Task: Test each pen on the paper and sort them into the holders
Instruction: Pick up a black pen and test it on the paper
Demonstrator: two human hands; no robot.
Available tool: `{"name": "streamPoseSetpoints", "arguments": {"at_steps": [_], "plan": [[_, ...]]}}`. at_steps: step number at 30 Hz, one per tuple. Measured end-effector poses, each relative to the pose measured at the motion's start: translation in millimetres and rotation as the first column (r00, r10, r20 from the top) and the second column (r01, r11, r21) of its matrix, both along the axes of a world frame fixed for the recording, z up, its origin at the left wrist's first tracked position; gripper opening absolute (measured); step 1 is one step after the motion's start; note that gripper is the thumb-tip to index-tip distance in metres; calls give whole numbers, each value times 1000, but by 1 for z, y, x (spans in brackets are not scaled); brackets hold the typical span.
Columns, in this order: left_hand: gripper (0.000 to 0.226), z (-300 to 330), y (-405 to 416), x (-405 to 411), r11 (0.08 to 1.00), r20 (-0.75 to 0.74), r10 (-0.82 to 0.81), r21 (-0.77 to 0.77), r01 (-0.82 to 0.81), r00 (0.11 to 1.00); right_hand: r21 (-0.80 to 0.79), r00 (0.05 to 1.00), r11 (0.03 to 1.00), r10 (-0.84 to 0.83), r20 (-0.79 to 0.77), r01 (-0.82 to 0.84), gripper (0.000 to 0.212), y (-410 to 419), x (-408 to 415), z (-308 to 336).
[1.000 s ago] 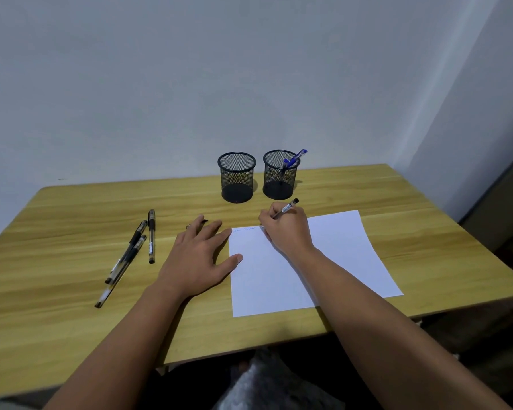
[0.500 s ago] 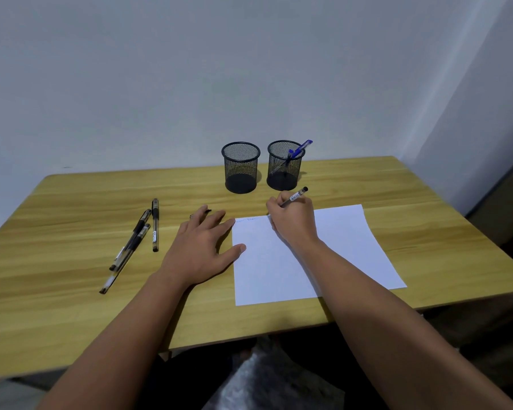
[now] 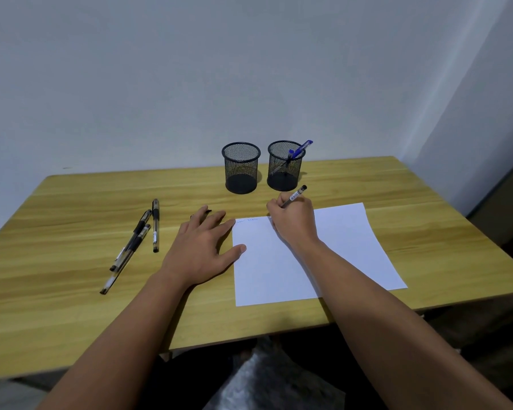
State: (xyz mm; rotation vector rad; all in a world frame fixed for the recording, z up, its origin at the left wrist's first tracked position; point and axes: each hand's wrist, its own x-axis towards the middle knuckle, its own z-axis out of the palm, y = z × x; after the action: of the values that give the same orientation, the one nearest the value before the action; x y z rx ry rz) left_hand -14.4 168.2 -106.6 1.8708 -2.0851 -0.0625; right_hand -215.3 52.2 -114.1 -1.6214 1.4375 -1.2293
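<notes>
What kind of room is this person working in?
Probably a plain home or office desk corner: a wooden table pushed against bare pale walls, with two mesh pen holders and a sheet of paper on it.

I see a wooden table [image 3: 71,291] carrying a white sheet of paper [image 3: 347,255] near its front edge, two black mesh holders [image 3: 241,168] side by side at the back (one with a blue pen), and three pens [image 3: 137,241] lying left.
</notes>
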Motion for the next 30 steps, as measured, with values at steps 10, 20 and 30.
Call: {"name": "streamPoseSetpoints", "arguments": {"at_steps": [10,20,30], "plan": [[77,-1,-1,-1,1000,-7,2,-5,-2,1000,30,999,999,13,32,-14,40,5,-1,7],[76,-1,-1,0,1000,1,3,-7,-3,1000,133,983,989,-90,163,69,37,8,-2,19],[78,0,0,1,1000,-10,0,-6,0,1000,205,928,978,-111,357,38,24,8,-7,29]]}}
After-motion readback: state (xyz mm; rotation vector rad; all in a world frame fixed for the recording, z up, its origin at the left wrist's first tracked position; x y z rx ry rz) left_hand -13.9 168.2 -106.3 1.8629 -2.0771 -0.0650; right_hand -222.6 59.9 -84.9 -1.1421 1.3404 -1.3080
